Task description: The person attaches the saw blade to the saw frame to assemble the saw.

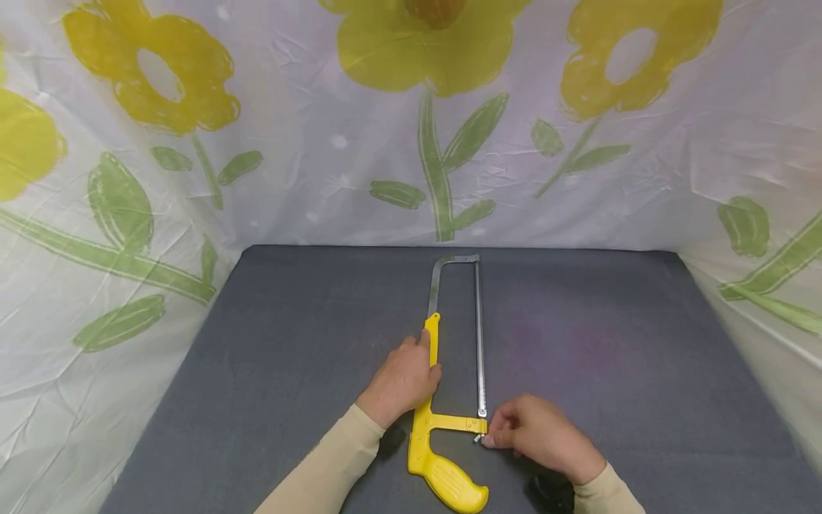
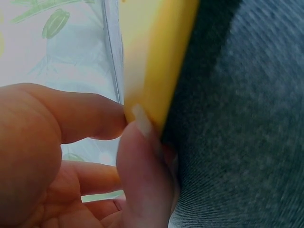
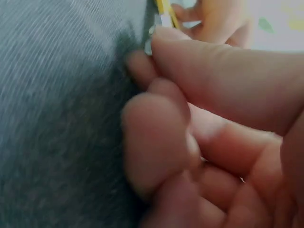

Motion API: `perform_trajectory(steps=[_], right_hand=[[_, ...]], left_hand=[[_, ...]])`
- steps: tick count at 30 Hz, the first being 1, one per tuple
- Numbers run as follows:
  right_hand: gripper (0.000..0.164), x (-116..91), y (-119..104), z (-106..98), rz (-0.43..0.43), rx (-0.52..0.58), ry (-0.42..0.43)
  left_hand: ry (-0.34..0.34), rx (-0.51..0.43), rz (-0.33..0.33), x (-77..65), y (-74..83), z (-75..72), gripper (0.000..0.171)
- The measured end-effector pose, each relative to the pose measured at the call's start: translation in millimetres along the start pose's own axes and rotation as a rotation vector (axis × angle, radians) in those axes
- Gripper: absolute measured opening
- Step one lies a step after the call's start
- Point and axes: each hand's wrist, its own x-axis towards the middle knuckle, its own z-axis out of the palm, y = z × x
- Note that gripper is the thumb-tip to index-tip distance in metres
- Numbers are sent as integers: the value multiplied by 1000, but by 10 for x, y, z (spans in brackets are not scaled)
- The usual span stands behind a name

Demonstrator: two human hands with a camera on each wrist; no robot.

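A hacksaw (image 1: 448, 480) with a yellow handle and a grey metal bow lies on the dark table, its handle toward me. Its blade (image 1: 479, 335) runs along the right side, joined to the bow at the far end and to a yellow crosspiece (image 1: 452, 422) at the near end. My left hand (image 1: 399, 382) grips the yellow part of the frame between thumb and fingers. At the crosspiece's right end, my right hand (image 1: 542, 432) pinches a small metal wing nut (image 1: 478, 438) with thumb and index finger; the fingertips partly cover it.
Dark grey cloth covers the table (image 1: 289, 321). A white curtain (image 1: 289, 178) printed with yellow flowers hangs behind the table's far edge and along both sides.
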Motion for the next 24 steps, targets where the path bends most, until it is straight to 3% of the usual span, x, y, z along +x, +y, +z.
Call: perform_trajectory(steps=[4, 12, 20, 24], right_hand=[[22, 3, 11, 4, 11, 25, 11], [35, -4, -33, -18, 18, -66, 13], [48, 2, -101, 82, 63, -135, 105], [47, 8, -111, 122, 85, -159, 111]], left_hand=[[-3, -3, 3, -8, -4, 5, 73], [0, -1, -5, 3, 7, -5, 73], [7, -9, -2, -1, 10, -6, 73], [9, -3, 1, -13, 4, -1, 72]])
